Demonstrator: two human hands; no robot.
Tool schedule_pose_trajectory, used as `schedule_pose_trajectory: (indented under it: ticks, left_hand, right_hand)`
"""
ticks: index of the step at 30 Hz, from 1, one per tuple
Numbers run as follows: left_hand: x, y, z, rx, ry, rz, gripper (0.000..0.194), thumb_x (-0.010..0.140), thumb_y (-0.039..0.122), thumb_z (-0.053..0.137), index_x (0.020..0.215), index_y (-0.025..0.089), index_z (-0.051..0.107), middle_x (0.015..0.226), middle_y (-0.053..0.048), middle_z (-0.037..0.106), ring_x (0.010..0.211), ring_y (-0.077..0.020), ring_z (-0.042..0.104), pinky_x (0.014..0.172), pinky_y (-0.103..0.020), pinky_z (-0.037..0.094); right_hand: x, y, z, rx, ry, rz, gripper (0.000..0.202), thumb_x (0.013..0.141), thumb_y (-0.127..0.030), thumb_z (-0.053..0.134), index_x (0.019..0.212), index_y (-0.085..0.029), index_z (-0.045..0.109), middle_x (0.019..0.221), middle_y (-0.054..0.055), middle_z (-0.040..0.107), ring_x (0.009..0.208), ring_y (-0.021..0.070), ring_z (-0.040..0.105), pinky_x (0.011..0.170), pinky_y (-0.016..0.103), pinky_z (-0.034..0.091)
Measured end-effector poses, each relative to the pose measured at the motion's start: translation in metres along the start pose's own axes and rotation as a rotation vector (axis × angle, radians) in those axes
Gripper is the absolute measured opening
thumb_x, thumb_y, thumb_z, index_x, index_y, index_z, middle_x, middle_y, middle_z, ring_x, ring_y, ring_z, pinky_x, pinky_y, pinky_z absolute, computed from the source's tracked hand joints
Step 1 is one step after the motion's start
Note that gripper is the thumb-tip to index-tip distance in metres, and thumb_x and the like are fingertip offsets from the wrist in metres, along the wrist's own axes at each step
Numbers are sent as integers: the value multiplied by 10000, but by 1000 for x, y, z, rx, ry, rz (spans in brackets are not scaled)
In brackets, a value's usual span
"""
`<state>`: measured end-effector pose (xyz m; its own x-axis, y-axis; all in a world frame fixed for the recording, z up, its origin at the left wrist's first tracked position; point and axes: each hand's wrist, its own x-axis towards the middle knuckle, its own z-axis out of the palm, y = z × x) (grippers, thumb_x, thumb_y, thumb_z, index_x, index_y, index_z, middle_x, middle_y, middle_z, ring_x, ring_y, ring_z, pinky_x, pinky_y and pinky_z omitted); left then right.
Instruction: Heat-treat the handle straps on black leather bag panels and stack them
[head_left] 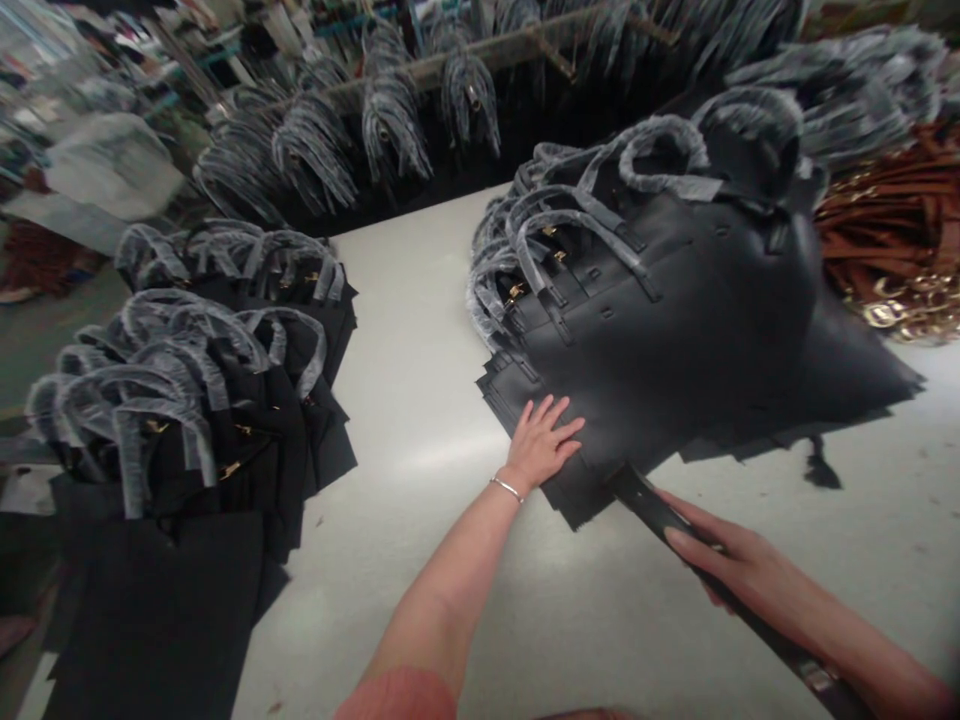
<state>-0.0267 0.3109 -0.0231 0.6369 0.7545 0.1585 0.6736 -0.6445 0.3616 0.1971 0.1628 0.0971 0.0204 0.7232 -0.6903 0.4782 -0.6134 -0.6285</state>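
While left fingers (568, 431) lie atop black panels (675, 330) | right fingers (694, 549) grip strap (648, 507)

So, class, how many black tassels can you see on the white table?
1: the black tassel lies on the white table at the near edge of the right-hand black pile. More may be hidden underneath.

Your left hand (546, 440) is bare, and around its wrist you wear a bracelet (507, 489), a thin, silvery band with a bright shine. Your left forearm (454, 580) is uncovered down to a coral-pink sleeve (401, 697), whose curved edge ends near your elbow. Your right hand (724, 555) is bare too, as is your right forearm (847, 625), though its far end is too dim to make out.
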Motion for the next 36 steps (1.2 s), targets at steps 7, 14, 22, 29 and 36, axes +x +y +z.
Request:
schedule_pose_trajectory:
  ticks: [7, 14, 22, 29, 36]
  left_hand:
    - [0, 1, -1, 9, -7, 2, 381, 926, 445, 508, 1295, 355, 537, 1513, 8, 326, 1415, -237, 218, 1150, -504, 167]
    - [-1, 2, -4, 13, -9, 4, 366, 946, 420, 474, 1299, 344, 536, 1509, 4, 331, 1417, -234, 212, 1152, -510, 164]
    - [-2, 1, -5, 3, -2, 5, 361, 942, 409, 485, 1292, 339, 545, 1506, 0, 335, 1415, -235, 213, 1155, -501, 155]
    - [-3, 0, -3, 14, 7, 20, 367, 947, 415, 474, 1298, 330, 541, 1506, -8, 334, 1415, -238, 216, 1155, -502, 148]
    - [-3, -3, 1, 24, 13, 53, 405, 926, 467, 496, 1309, 338, 529, 1509, -26, 327, 1417, -251, 206, 1154, -512, 132]
  right_hand:
    - [41, -18, 11, 105, -100, 13, 692, 824, -520, 525, 1426, -191, 434, 567, -50, 511, 391, 112, 476, 366, 225, 382]
    - [28, -12, 12, 94, -87, -24, 672, 839, -522, 533, 1426, -207, 446, 533, -47, 540, 405, 121, 486, 395, 228, 399]
    - [5, -9, 36, 3, -264, -26, 635, 799, -515, 580, 1374, -249, 531, 1159, 70, 691, 532, 150, 577, 425, 243, 450]
    - [4, -11, 41, 63, -306, 15, 644, 803, -511, 588, 1385, -245, 516, 914, 58, 746, 436, 118, 514, 391, 226, 407]
    - [9, -14, 50, 75, -308, -30, 614, 813, -508, 589, 1377, -276, 520, 1049, 54, 712, 447, 101, 507, 421, 245, 421]
